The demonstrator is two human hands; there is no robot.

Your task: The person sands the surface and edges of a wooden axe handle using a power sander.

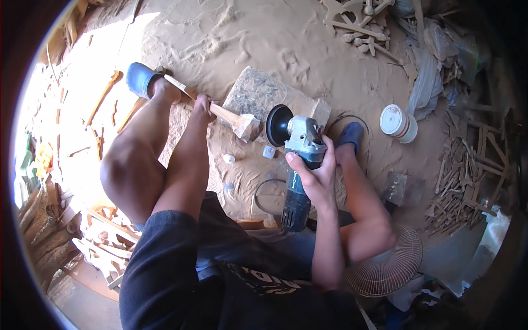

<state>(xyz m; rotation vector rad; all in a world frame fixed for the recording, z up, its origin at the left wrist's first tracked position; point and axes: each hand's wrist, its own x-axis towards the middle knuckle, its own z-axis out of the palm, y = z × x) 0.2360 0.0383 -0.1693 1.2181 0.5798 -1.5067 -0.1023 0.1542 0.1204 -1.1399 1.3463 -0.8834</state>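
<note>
My left hand (204, 108) is closed around the shaft of a long carved wooden piece (225, 115). Its thick, faceted head points right, and its thin end reaches back toward my left foot. In my right hand (318, 175) is an angle grinder (304, 141), its dark body hanging down toward my lap. The grinder's round black disc (279, 125) faces the head of the wooden piece, with a small gap between them. Behind both lies a flat stone block (256, 91) on the dusty ground.
A white lidded tub (392, 120) stands right of my blue clog (352, 135). Heaps of wooden sticks (459, 181) lie farther right, with more wooden pieces (360, 27) at the far side. A round fan grille (388, 267) is beside my right knee. Cut wooden pieces (107, 250) lie at left.
</note>
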